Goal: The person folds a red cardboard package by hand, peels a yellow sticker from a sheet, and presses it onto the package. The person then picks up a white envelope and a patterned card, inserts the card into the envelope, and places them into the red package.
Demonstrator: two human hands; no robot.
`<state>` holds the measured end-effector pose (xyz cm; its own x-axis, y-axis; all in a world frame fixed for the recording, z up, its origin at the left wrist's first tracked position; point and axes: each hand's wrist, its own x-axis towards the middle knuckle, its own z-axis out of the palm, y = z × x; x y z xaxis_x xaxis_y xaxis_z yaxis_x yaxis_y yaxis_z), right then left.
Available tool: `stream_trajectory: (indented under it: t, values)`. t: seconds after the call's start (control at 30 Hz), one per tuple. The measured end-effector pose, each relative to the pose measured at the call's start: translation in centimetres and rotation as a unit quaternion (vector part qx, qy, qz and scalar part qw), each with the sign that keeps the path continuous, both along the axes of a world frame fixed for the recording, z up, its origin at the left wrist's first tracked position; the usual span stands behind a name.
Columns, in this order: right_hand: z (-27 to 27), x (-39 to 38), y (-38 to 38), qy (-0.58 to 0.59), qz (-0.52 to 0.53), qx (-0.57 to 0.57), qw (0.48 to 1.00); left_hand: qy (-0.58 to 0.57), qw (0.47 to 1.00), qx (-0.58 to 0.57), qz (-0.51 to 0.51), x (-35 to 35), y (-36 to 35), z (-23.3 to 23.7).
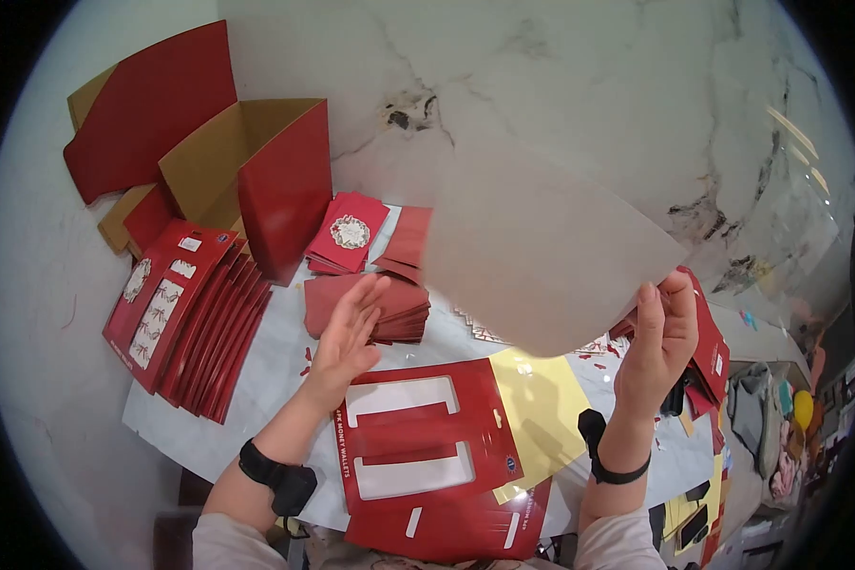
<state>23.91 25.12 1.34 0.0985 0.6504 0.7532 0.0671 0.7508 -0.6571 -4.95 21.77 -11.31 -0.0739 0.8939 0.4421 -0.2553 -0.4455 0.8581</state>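
Observation:
Raised above the table, a translucent plastic sheet (551,247) is pinched at its lower right corner by my right hand (657,337). My left hand (347,337) is open with fingers extended, holding nothing, in front of a stack of plain red envelopes (404,318). Below my hands lies a red printed card sleeve (484,404) with two cut-out windows and "money wallets" lettering. It partly overlaps a yellow sheet (551,385). More red card sleeves (446,522) lie nearest my body.
At left stands a row of packed red sleeves (195,313). Behind it are red cardboard boxes (290,190). Red envelopes with a round wreath ornament (350,233) lie at the back. More red packs (708,347) sit at right. A marbled wall (370,57) bounds the table's rear.

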Motion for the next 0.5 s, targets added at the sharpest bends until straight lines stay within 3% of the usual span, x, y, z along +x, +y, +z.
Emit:
stream_trajectory:
  t: [0.03,0.1,0.13,0.2,0.23,0.33,0.43,0.5]
  values:
    - [0.1,-0.1,-0.3,0.028,0.07,-0.044,0.996,-0.037,0.997,-0.026,-0.064,-0.4,-0.2,0.4]
    - [-0.3,-0.4,0.0,0.021,0.109,-0.11,0.988,-0.069,0.979,-0.058,-0.184,-1.4,-0.9,1.3]
    - [-0.7,-0.6,0.2,0.013,0.145,-0.174,0.974,-0.07,0.979,-0.06,-0.181,-1.9,-1.0,0.9]
    - [-1.6,-1.5,0.6,-0.014,0.142,-0.206,0.968,-0.16,0.92,-0.086,-0.348,-2.4,-1.2,0.1]
    - [-2.1,-2.1,0.7,-0.026,0.161,-0.227,0.96,-0.16,0.921,-0.088,-0.345,-2.3,-1.5,0.0]
    - [-3.1,-2.8,1.0,-0.043,0.238,-0.266,0.933,-0.074,0.953,-0.23,-0.185,-0.3,-2.3,1.7]
    - [-2.5,-3.5,0.9,-0.113,0.375,-0.272,0.879,-0.124,0.947,-0.233,-0.183,-0.1,-1.9,1.2]
    - [-2.7,-3.3,1.1,-0.122,0.382,-0.292,0.868,-0.137,0.948,-0.225,-0.178,-0.1,-1.8,1.3]
